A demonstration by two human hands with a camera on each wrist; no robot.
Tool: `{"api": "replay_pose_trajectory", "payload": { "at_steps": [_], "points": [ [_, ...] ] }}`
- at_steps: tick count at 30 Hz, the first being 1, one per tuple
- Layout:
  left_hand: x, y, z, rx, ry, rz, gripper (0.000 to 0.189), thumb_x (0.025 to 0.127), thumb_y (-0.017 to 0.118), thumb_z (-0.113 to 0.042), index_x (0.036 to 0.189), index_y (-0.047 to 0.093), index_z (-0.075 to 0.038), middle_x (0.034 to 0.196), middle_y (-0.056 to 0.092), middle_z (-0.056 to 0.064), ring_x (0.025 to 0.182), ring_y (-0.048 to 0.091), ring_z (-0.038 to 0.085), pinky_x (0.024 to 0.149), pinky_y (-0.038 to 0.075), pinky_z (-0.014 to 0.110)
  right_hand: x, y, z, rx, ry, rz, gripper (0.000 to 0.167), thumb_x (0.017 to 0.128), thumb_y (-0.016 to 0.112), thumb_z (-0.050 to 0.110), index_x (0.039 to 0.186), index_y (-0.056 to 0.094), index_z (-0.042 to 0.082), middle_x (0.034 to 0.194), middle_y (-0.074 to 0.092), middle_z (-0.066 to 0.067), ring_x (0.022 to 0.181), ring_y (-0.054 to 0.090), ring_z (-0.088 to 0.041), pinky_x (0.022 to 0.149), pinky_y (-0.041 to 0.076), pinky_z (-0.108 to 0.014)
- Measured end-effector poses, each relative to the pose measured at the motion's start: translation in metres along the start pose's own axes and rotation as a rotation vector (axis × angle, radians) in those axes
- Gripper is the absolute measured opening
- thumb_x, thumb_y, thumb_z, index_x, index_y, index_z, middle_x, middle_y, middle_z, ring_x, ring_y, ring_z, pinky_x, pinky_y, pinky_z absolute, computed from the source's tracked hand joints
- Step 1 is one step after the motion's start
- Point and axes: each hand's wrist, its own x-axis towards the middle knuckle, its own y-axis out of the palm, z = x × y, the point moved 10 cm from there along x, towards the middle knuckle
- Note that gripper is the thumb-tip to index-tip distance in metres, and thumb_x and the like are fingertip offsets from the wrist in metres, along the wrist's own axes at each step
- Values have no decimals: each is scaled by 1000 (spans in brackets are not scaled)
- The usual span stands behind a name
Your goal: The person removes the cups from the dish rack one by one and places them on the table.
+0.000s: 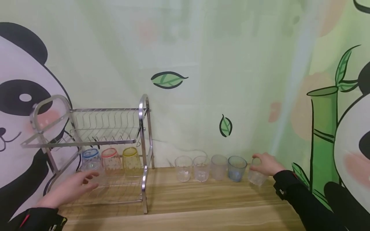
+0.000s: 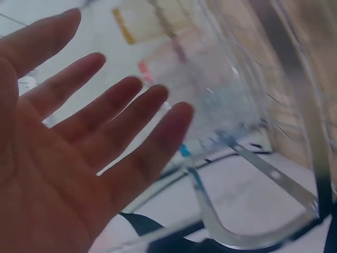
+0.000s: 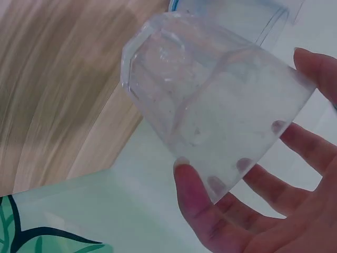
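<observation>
At the right end of the row of glasses, my right hand [image 1: 267,164] holds a clear glass [image 1: 256,177] by its rim. The right wrist view shows its fingers and thumb spread around the mouth of that clear glass [image 3: 210,100], whose faceted base points away from the palm. My left hand [image 1: 70,186] is at the lower shelf of a metal dish rack [image 1: 143,179], in front of a clear glass [image 1: 96,170]. In the left wrist view the fingers of the left hand [image 2: 89,142] are extended and spread, with nothing held in them.
On the lower shelf behind stand a blue-rimmed glass [image 1: 90,154], a red-rimmed glass [image 1: 110,160] and a yellow glass [image 1: 131,162]. Several clear glasses and a bluish glass [image 1: 237,168] line the wooden table [image 1: 202,199] along a printed curtain [image 1: 196,106].
</observation>
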Motion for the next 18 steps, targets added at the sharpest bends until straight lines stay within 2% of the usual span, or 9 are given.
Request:
{"api": "replay_pose_trajectory", "payload": {
  "at_steps": [3, 6, 10, 14, 15, 18],
  "points": [
    [1, -7, 10, 50, 17, -37, 46, 93, 67, -26, 123, 58, 7, 118, 60, 27, 101, 59, 43, 78, 52, 51, 9, 4, -11, -29, 25, 2, 54, 87, 71, 29, 125, 57, -7, 119, 53, -36, 112, 47, -55, 87, 43, -62],
    [4, -15, 17, 109, 24, -85, 39, 92, 69, -22, 118, 60, 6, 111, 62, 24, 96, 61, 39, 75, 52, 52, 16, 8, -20, -50, 44, -5, 54, 85, 72, 26, 126, 57, -6, 121, 52, -36, 111, 45, -58, 86, 43, -65],
    [9, -25, 21, 155, 49, -145, 30, 89, 70, -14, 110, 63, 6, 101, 64, 19, 89, 61, 33, 74, 52, 52, 19, 14, -26, -55, 60, 1, 55, 83, 75, 23, 127, 57, -4, 122, 50, -36, 106, 44, -60, 79, 47, -63],
    [13, -31, 22, 171, 112, -191, 25, 86, 71, -9, 105, 65, 7, 99, 65, 19, 92, 60, 39, 76, 51, 54, 20, 18, -27, -53, 55, 11, 55, 82, 77, 20, 126, 57, -4, 122, 49, -36, 106, 44, -61, 80, 46, -62],
    [15, -31, 24, 172, 115, -195, 26, 86, 71, -8, 105, 65, 8, 100, 65, 22, 94, 60, 42, 78, 50, 56, 20, 19, -27, -54, 49, 13, 55, 81, 78, 19, 125, 57, -5, 121, 50, -36, 107, 44, -61, 82, 45, -63],
    [20, -32, 38, 160, 61, -197, 37, 85, 72, -9, 112, 59, 12, 106, 60, 31, 100, 56, 49, 82, 48, 61, 24, 23, -25, -47, 35, 14, 53, 81, 77, 18, 125, 57, -6, 120, 52, -35, 110, 45, -59, 87, 43, -63]
  ]
}}
